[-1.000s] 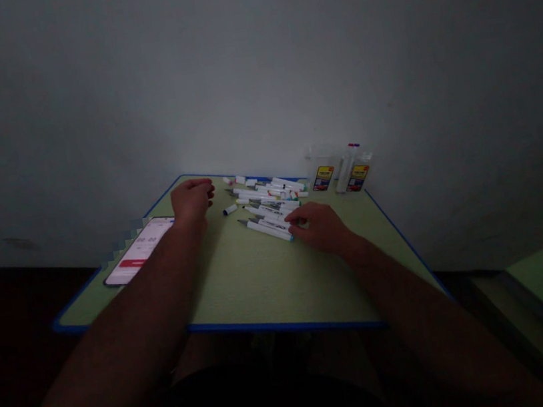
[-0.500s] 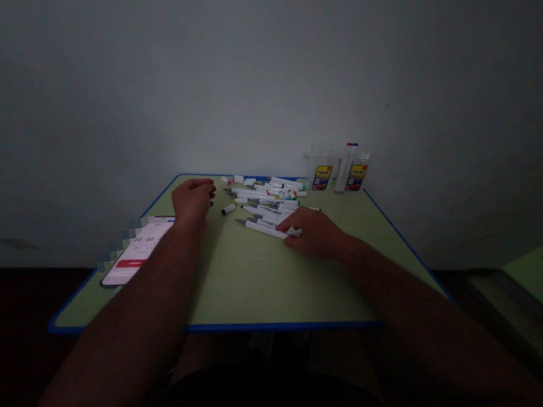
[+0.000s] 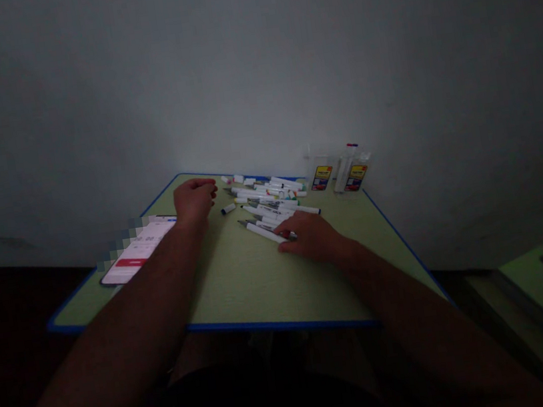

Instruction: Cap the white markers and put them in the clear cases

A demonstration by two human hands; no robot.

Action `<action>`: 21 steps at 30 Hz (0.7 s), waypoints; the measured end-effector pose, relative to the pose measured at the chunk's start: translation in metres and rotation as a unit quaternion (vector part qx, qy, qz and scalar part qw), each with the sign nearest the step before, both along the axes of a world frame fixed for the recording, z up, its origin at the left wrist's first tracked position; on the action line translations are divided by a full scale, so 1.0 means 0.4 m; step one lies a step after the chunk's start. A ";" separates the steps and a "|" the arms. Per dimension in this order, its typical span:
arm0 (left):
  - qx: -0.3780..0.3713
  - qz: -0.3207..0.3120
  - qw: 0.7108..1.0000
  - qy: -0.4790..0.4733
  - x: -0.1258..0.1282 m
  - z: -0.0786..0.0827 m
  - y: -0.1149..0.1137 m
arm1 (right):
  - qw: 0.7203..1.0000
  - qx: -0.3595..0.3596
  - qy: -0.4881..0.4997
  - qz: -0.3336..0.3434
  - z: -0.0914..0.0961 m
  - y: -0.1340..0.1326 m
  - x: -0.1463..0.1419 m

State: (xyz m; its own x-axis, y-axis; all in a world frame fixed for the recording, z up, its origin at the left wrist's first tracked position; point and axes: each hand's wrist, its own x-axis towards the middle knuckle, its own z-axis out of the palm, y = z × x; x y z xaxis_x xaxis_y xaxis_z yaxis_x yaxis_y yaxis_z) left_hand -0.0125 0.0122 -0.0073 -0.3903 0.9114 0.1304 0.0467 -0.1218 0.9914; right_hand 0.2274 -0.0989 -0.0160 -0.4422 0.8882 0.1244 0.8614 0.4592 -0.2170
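A heap of white markers [image 3: 270,190] lies on the pale green table [image 3: 242,282], several of them with bare dark tips. My right hand [image 3: 314,236] is at the near side of the heap. Its thumb and fingers close on the rear end of a white marker [image 3: 261,232], whose tip points left and away from me. To the left of the heap, my left hand [image 3: 194,199] is raised with its fingers curled together; whether they hold something is hidden. Between that hand and the markers lies a loose dark-ended cap [image 3: 228,209].
A phone [image 3: 139,249] with a lit screen lies at the table's left side, partly behind my left forearm. Clear plastic cases [image 3: 356,175] with labels stand at the back right, against the wall [image 3: 252,65]. Loose caps [image 3: 238,178] lie along the back edge.
My right hand has shifted slightly left and its fingers have closed further on the marker. More of a dark-ended marker shows behind it. My left hand has hardly moved.
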 end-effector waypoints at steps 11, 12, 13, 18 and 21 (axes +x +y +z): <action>0.002 -0.005 1.000 0.007 0.001 0.000 -0.005 | 0.998 0.020 -0.046 -0.025 -0.009 -0.002 -0.018; 0.002 -0.004 1.000 0.006 0.001 0.000 -0.006 | 0.998 0.021 -0.046 -0.027 -0.009 -0.003 -0.018; 0.003 -0.002 1.000 0.008 0.002 0.000 -0.006 | 0.998 0.022 -0.046 -0.028 -0.009 -0.003 -0.019; -0.004 0.000 1.000 0.021 0.004 0.004 -0.009 | 0.998 0.020 -0.045 -0.030 -0.005 -0.007 -0.021; -0.008 0.002 1.000 0.017 0.006 0.007 -0.010 | 0.999 0.028 -0.023 -0.025 -0.003 -0.008 -0.019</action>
State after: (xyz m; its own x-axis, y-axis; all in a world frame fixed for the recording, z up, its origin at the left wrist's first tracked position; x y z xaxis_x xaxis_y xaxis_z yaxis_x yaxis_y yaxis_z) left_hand -0.0103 0.0081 -0.0044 -0.3895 0.9120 0.1284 0.0813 -0.1049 0.9912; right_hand 0.2196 -0.1022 -0.0171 -0.4037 0.9016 0.1551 0.8920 0.4256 -0.1524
